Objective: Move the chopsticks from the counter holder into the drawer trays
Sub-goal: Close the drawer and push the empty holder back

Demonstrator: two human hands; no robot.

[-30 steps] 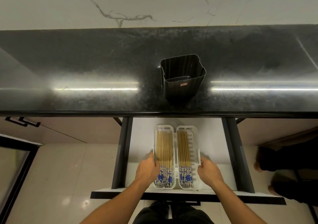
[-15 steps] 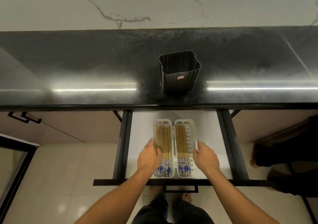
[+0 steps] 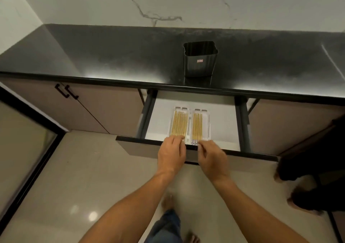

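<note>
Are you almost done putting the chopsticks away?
Nearly. Chopsticks lie in both trays, and none stick out of the holder. The left hand and right hand are at the trays' near ends. Probably only closing the drawer is left.

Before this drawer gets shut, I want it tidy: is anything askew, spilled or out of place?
Nothing stands out. The wooden chopsticks lie parallel in the two clear plastic trays. The black ribbed holder stands upright on the dark counter. The left hand and right hand hide the near ends.

Near ends of chopsticks (image 3: 179, 124) partly hidden by left hand (image 3: 170, 154) and right hand (image 3: 212, 157), holder (image 3: 200, 63) label unreadable
</note>
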